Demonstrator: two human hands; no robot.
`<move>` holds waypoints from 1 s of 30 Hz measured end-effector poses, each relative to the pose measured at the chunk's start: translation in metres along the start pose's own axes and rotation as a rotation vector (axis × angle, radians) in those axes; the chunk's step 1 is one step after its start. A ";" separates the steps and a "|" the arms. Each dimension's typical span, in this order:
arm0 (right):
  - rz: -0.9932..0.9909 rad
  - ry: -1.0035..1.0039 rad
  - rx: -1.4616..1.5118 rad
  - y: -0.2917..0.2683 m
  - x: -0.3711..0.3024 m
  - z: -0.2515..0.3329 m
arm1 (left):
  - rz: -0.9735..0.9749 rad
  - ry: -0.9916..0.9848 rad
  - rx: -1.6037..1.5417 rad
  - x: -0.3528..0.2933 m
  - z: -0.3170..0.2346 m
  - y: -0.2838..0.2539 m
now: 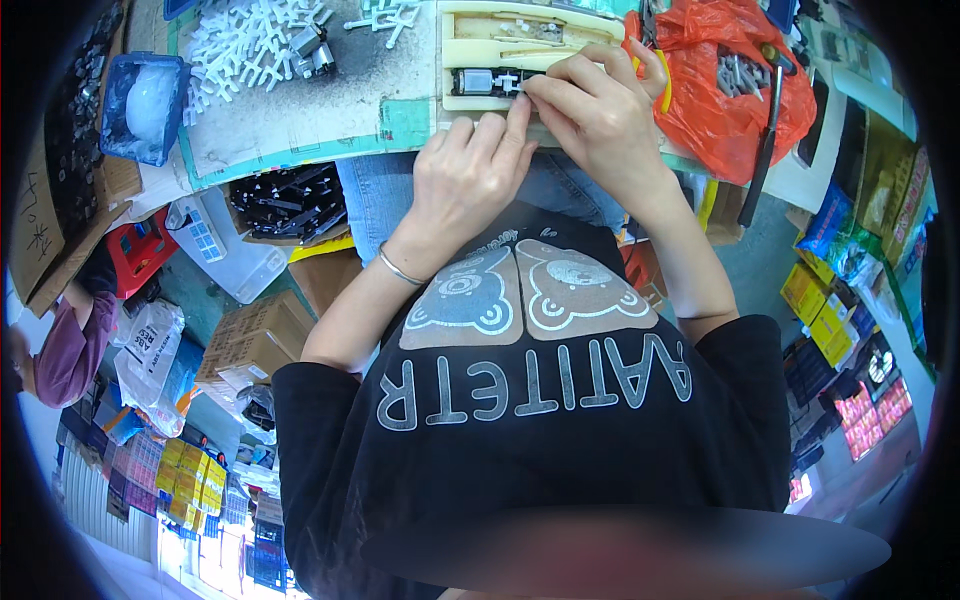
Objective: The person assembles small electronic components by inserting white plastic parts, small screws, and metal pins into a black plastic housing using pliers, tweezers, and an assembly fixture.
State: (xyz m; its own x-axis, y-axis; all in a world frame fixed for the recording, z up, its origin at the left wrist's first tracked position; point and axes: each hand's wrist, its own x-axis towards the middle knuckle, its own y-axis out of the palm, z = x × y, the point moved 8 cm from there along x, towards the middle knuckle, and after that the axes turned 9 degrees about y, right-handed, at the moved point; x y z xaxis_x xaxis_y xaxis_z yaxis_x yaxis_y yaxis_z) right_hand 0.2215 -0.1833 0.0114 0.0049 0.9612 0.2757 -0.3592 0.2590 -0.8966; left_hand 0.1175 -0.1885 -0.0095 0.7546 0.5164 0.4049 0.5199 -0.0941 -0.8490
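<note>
A cream block with long slots (450, 50) lies at the table's front edge. In its front slot sits a narrow black frame (465, 82) holding a silver motor-like box (480, 81) and small white pieces (508, 82). My right hand (605, 112) comes over the slot's right end, thumb and forefinger pinched at the black frame; whatever lies between them is too small to make out. My left hand (465, 170) is in front of the block, its fingers curled and its forefinger reaching up to the frame's right end. The inside of its grip is hidden.
White plastic cross-shaped parts (245, 50) lie heaped at the back left, beside a blue bin (145, 108). On the right are a red plastic bag (700, 130) of grey pieces, yellow-handled pliers (661, 90) and a black-handled tool (763, 160). Below the table stands a box of black parts (290, 203).
</note>
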 end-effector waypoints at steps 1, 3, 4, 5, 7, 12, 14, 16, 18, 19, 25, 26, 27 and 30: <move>-0.002 -0.003 -0.001 -0.002 0.001 0.001 | 0.032 -0.036 0.026 -0.001 0.000 0.002; 0.026 0.011 -0.011 -0.002 0.001 0.001 | 0.030 -0.044 0.031 0.000 -0.001 0.007; 0.023 0.009 -0.017 -0.003 0.002 0.000 | -0.012 -0.038 0.007 0.001 0.000 0.007; 0.058 0.008 0.001 -0.002 0.004 -0.002 | -0.052 -0.034 -0.014 0.002 0.001 0.006; 0.087 -0.001 0.016 -0.004 0.009 -0.008 | -0.080 -0.013 -0.010 0.003 0.006 -0.007; -0.099 0.219 0.321 -0.059 0.057 -0.071 | -0.140 -0.022 -0.023 0.010 0.034 -0.027; -0.212 0.313 0.152 -0.078 0.094 -0.098 | -0.171 0.003 -0.065 0.021 0.032 -0.029; -0.177 0.339 -0.293 -0.078 0.119 -0.096 | -0.160 -0.013 -0.100 0.028 0.035 -0.032; -0.082 0.314 -0.563 -0.056 0.130 -0.134 | -0.205 -0.025 -0.167 0.030 0.041 -0.041; -0.054 0.226 -0.701 -0.039 0.133 -0.163 | -0.223 -0.058 -0.276 0.034 0.053 -0.041; 0.057 0.247 -0.567 -0.029 0.139 -0.164 | -0.287 -0.346 -0.084 0.050 0.154 -0.105; 0.050 0.255 -0.550 -0.033 0.138 -0.162 | -0.262 -0.359 0.022 0.059 0.171 -0.117; 0.044 0.231 -0.541 -0.026 0.143 -0.160 | -0.238 -0.390 0.141 0.061 0.194 -0.123; -0.112 0.304 -0.249 -0.039 0.145 -0.168 | -0.196 -0.287 0.386 0.079 0.253 -0.114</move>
State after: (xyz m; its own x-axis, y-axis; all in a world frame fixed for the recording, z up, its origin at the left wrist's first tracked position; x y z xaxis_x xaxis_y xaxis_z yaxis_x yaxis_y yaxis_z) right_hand 0.3927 -0.0384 0.0281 0.3205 0.9004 0.2943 -0.1044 0.3423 -0.9338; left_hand 0.0171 0.0782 0.0338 0.4896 0.7102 0.5059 0.4145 0.3209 -0.8516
